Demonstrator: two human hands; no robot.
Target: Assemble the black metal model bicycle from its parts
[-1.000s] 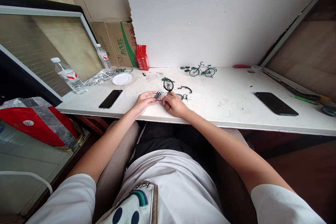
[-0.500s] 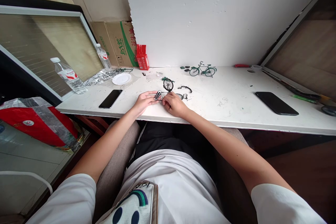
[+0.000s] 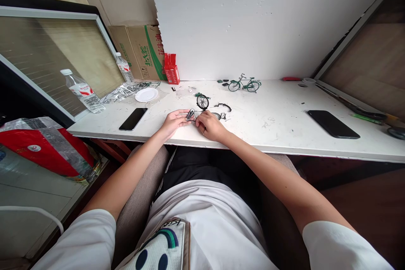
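My left hand (image 3: 173,121) and my right hand (image 3: 210,125) meet near the front edge of the white table (image 3: 278,126). Both pinch a small dark metal model part (image 3: 190,114) between their fingertips. Just behind them a small black spoked wheel (image 3: 203,102) stands upright, with a second wheel (image 3: 216,115) and a curved black fender piece (image 3: 223,106) lying beside it. A finished green model bicycle (image 3: 244,85) stands farther back near the wall.
A black phone (image 3: 133,119) lies left of my hands, another phone (image 3: 333,124) far right. A white round lid (image 3: 146,95), clear plastic bags (image 3: 122,92), two water bottles (image 3: 82,91), a red carton (image 3: 171,70) and a cardboard box (image 3: 142,52) fill the back left.
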